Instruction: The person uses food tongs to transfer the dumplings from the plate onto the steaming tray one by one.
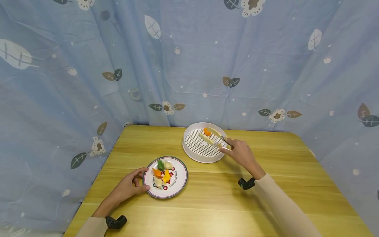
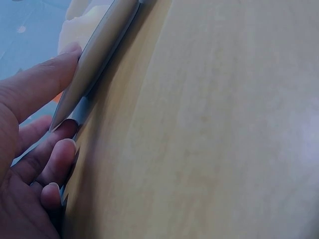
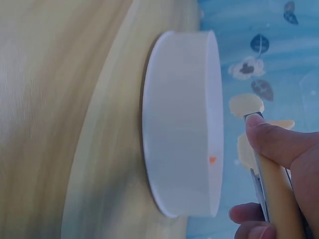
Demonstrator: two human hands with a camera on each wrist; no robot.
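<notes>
The right hand [image 1: 241,153] grips a pair of tongs [image 1: 214,137], its fingers [image 3: 279,144] curled round the handles, and holds them out over the white steamer tray [image 1: 189,149]. The tong tips sit inside the tray, at its far side, with an orange piece of food [image 1: 207,132] between or just beside them (the head view is too small to show whether the tips actually pinch it). The tray stands on the wooden table [image 1: 266,197], toward the far edge and a little right of centre; its floor is perforated and its wall is plain white [image 3: 179,164].

The left hand [image 1: 127,187] rests on the table at the near left, thumb and fingers [image 2: 47,84] curled about the left rim of a plate [image 1: 179,181]. The left wrist view confirms contact: the thumb lies along the top of the rim and the other fingers tuck beneath it. The plate carries several pieces of food: green [image 1: 160,165], orange [image 1: 156,172], yellow [image 1: 166,176] and pale ones [image 1: 168,164].

The plate and the tray stand apart, the tray farther away and to the right. A blue curtain with a leaf and flower print [image 1: 88,65] closes the scene behind and on both sides.
</notes>
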